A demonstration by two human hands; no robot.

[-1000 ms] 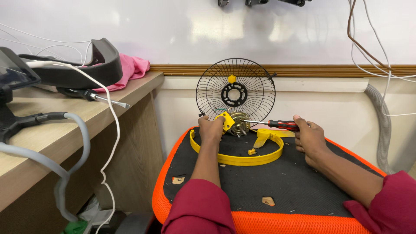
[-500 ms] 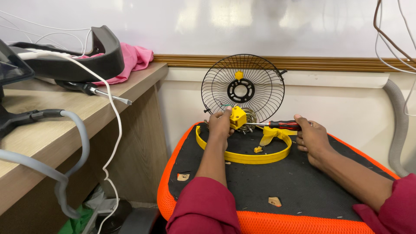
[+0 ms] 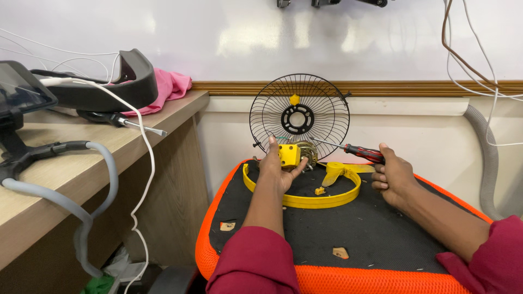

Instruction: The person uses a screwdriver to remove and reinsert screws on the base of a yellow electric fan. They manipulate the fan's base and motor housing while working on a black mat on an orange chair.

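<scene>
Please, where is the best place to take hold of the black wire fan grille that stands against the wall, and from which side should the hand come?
Probably the outer rim of the black wire grille, at its upper right edge, coming from above. It stands upright against the wall, so its back is shut off. The left hand with the yellow motor part and the screwdriver in the right hand crowd its lower front; the top is free.

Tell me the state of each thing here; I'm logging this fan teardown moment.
Left hand: gripping the yellow motor block.
Right hand: holding the screwdriver, tip at the motor.
Wire grille: upright against the wall.
Yellow ring: lying flat on the black pad.
Pink cloth: crumpled on the desk.
</scene>
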